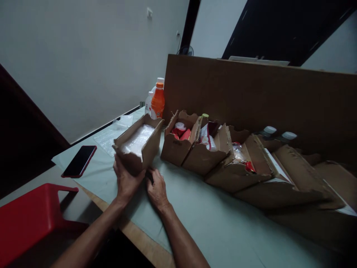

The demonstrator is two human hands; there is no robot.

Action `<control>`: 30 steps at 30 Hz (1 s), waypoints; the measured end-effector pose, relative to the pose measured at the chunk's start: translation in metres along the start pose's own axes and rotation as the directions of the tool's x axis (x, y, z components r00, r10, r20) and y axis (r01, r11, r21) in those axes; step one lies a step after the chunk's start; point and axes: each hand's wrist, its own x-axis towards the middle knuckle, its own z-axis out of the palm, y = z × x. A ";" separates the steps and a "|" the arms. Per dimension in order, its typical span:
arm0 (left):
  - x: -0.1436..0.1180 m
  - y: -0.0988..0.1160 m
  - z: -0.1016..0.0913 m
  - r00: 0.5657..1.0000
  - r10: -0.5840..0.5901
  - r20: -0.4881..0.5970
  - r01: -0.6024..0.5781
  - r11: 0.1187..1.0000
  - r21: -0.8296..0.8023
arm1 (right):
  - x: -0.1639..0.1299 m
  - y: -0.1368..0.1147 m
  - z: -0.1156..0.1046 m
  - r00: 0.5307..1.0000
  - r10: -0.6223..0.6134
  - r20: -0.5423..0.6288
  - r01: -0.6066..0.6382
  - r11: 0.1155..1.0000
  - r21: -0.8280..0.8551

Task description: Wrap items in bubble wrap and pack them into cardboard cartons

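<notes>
A small open cardboard box [150, 147] stands on the pale table cover [212, 219] at the near left, with crumpled clear bubble wrap [138, 140] inside. My left hand [126, 179] grips the box's near end wall from the front. My right hand [157, 189] lies knuckles up on the table by the box's near right corner, fingertips curled toward the box base; whether they touch it I cannot tell.
A row of open cardboard boxes [178, 149] with red and white packets runs to the right. Behind them stands a tall cardboard sheet [251, 93]. An orange bottle [157, 101] stands at the back, a dark phone [79, 160] lies left, and a red plastic chair [30, 216] is near left.
</notes>
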 end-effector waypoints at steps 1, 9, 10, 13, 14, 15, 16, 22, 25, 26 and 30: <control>0.008 0.003 0.011 1.000 0.019 0.009 -0.019 1.000 -0.010 | 0.000 0.001 0.000 1.000 0.000 -0.003 0.000 1.000 -0.006; 0.043 0.016 0.084 0.973 0.182 0.144 -0.160 0.975 -0.151 | -0.001 0.008 0.002 0.992 0.063 -0.112 -0.076 0.991 -0.108; 0.041 0.015 0.089 0.967 0.197 0.164 -0.171 0.972 -0.161 | -0.001 0.010 0.002 0.990 0.072 -0.124 -0.087 0.989 -0.118; 0.031 0.007 0.098 0.960 0.174 0.222 -0.138 0.976 -0.166 | 0.000 0.014 0.004 0.988 0.084 -0.132 -0.101 0.986 -0.133; 0.028 0.004 0.099 0.957 0.160 0.243 -0.120 0.978 -0.169 | 0.000 0.015 0.004 0.988 0.085 -0.129 -0.102 0.986 -0.135; 0.026 0.001 0.100 0.952 0.152 0.267 -0.108 0.979 -0.173 | 0.000 0.016 0.004 0.989 0.085 -0.124 -0.101 0.986 -0.136; 0.024 -0.003 0.100 0.945 0.150 0.292 -0.101 0.979 -0.177 | 0.000 0.016 0.004 0.990 0.084 -0.118 -0.100 0.985 -0.138; 0.023 -0.013 0.102 0.930 0.148 0.338 -0.095 0.981 -0.166 | 0.001 0.019 0.002 0.993 0.069 -0.091 -0.083 0.984 -0.155; 0.025 -0.014 0.103 0.934 0.157 0.322 -0.113 0.982 -0.151 | 0.003 0.020 0.002 0.996 0.055 -0.072 -0.067 0.981 -0.180; 0.025 -0.015 0.103 0.933 0.164 0.320 -0.123 0.982 -0.144 | 0.004 0.020 0.002 0.997 0.049 -0.065 -0.061 0.980 -0.191; 0.025 -0.016 0.101 0.915 0.204 0.347 -0.184 0.979 -0.092 | 0.000 0.014 -0.001 1.000 0.019 -0.013 -0.022 0.969 -0.245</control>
